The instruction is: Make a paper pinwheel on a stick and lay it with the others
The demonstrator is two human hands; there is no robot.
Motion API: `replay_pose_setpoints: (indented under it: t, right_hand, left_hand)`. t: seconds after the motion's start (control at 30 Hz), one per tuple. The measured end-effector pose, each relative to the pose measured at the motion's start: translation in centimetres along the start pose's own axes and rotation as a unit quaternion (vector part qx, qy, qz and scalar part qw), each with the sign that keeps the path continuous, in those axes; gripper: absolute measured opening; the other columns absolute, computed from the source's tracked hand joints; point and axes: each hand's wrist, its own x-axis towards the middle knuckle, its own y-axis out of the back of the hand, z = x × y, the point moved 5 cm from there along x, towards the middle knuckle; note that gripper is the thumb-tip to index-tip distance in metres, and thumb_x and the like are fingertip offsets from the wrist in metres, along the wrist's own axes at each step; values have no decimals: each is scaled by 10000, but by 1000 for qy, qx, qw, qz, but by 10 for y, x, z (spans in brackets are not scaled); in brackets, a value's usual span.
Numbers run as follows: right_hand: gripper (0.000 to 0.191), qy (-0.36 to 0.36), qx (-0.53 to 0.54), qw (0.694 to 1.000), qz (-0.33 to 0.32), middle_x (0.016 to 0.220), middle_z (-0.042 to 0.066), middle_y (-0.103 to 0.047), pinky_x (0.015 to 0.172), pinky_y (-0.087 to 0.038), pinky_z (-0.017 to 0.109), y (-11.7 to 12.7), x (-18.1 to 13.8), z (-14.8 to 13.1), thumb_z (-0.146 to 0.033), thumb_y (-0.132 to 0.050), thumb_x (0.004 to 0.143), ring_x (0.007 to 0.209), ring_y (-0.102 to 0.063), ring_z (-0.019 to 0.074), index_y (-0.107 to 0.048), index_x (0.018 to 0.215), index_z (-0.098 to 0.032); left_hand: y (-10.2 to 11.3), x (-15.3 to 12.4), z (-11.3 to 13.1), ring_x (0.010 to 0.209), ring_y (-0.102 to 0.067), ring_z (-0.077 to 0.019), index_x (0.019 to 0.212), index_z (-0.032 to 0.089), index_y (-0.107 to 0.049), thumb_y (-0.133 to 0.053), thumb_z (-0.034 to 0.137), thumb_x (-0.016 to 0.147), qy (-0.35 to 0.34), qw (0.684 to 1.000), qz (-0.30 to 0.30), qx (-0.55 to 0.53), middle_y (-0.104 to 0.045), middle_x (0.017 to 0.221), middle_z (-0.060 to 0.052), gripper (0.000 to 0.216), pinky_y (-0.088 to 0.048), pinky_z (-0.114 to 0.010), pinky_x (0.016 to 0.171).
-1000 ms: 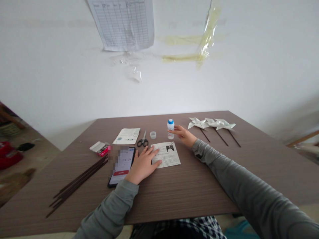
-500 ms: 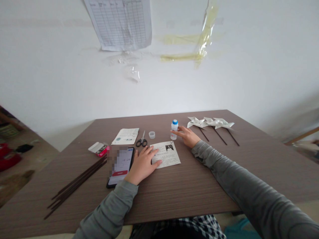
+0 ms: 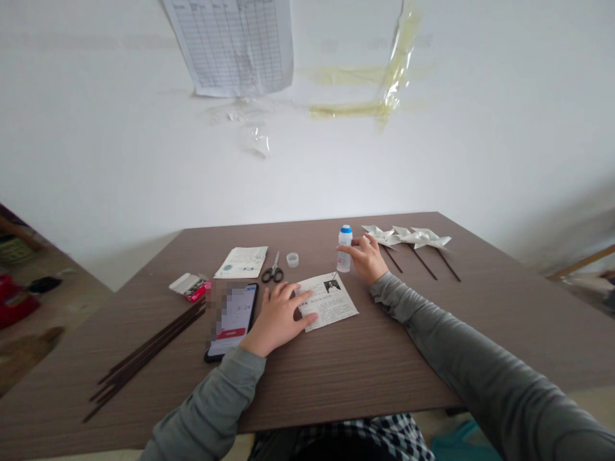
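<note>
My left hand (image 3: 278, 318) lies with fingers spread, its fingertips on the left part of a printed sheet of paper (image 3: 331, 307) with a small dark photo. Just beyond the sheet's far edge, my right hand (image 3: 368, 259) has its fingers about a small clear glue bottle (image 3: 344, 258) with a blue top. The bottle stands upright; whether its base touches the table I cannot tell. A clear round cap (image 3: 293, 260) and black-handled scissors (image 3: 273, 274) lie beyond my left hand.
On the brown table (image 3: 307, 384) lie a phone (image 3: 233, 326), several dark sticks (image 3: 148, 355), an open small red-and-white box (image 3: 192, 288) and a stack of printed paper (image 3: 241, 262). Three paper pinwheels (image 3: 430, 238) on sticks lie at the back right. A wall (image 3: 307, 173) rises behind.
The printed sheet has slid a little to the right and turned slightly. The glue bottle has shifted right, with my right hand's fingers now closer around it. My left hand has barely moved.
</note>
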Motion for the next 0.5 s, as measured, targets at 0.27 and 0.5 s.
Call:
replay_pose_setpoints:
  t: [0.27,0.5]
  right_hand:
    - [550,-42,72,995,55,1139,106,-890,1296,-653,614,15,-11,-1,-141,-760,1027,1154,-828,380,-961,1513,-301]
    - [241,-129,194,969,78,1209,145,-996,1113,-764,593,15,-16,-10,-460,-902,1047,1143,-935,409,-960,1175,-264]
  left_hand:
    - [1,-2,4,1672,-658,-520,1737,341,-901,-874,622,1170,-23,1000,1,0,-795,1737,-182,634,-442,-797,1526]
    - [1,-3,8,1600,-703,-521,1680,341,-935,-935,610,1108,-10,1000,24,-13,-818,1630,-181,632,-486,-781,1501]
